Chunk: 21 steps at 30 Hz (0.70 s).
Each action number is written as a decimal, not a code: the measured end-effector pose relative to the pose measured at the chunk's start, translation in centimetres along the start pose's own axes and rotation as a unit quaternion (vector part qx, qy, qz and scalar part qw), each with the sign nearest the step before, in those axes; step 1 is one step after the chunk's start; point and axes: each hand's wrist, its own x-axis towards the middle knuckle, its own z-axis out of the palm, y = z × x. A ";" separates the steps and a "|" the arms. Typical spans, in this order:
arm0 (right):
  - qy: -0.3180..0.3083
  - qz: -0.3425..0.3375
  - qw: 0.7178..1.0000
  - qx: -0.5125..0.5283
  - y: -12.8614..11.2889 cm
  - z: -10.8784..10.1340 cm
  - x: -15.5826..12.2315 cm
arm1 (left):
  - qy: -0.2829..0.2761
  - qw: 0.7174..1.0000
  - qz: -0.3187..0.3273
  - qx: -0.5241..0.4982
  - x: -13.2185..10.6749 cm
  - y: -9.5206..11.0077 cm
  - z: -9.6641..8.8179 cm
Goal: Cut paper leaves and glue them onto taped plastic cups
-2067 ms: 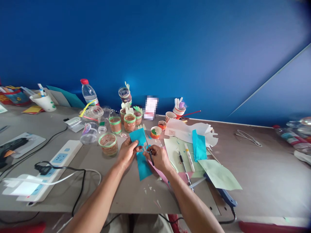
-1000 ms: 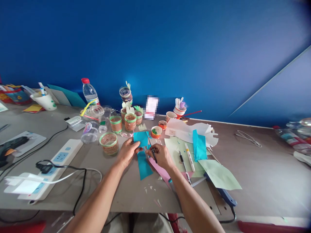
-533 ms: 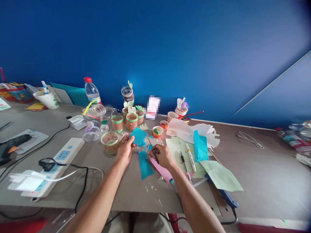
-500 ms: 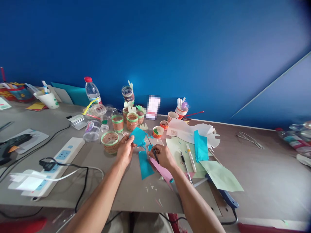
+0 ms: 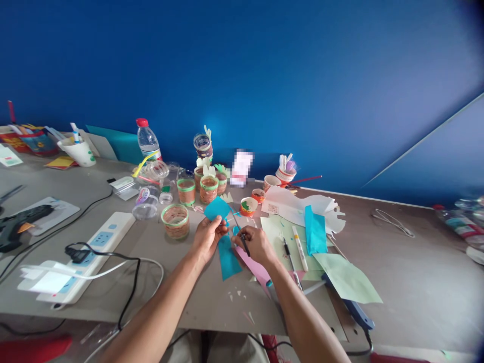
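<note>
My left hand (image 5: pixel 207 237) pinches a small teal paper piece (image 5: pixel 217 207) held up above the grey table (image 5: pixel 397 272). My right hand (image 5: pixel 257 244) grips small dark scissors (image 5: pixel 239 233), their blades pointing up at the paper's right edge. Under both hands a longer teal paper strip (image 5: pixel 229 258) lies flat, with a pink sheet (image 5: pixel 254 266) beside it. Tiny paper offcuts (image 5: pixel 237 293) are scattered near the table's front edge.
Rope-wrapped cups (image 5: pixel 175 220) and a water bottle (image 5: pixel 147 140) stand behind my hands. A power strip (image 5: pixel 77 256) with cables and a glue gun (image 5: pixel 18 220) lie left. Pens (image 5: pixel 300 248), green paper (image 5: pixel 346 282), a teal strip (image 5: pixel 315 231) and a blue-handled tool (image 5: pixel 355 311) lie right.
The teal piece has been cut free of the long strip, turned and lifted in my left hand, which has dropped back slightly. The scissors stay at its right edge. The camera drifted left.
</note>
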 end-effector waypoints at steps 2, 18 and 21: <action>-0.003 -0.002 1.000 0.000 -0.2 0.0 -0.1 | 0.004 1.000 0.027 0.013 0.2 0.2 0.0; -0.021 0.018 0.999 0.033 0.2 0.0 0.1 | -0.026 0.998 0.012 0.057 0.3 0.7 -0.2; -0.024 0.019 0.999 0.044 0.3 -0.1 0.1 | -0.025 0.998 0.008 0.054 0.3 0.8 -0.1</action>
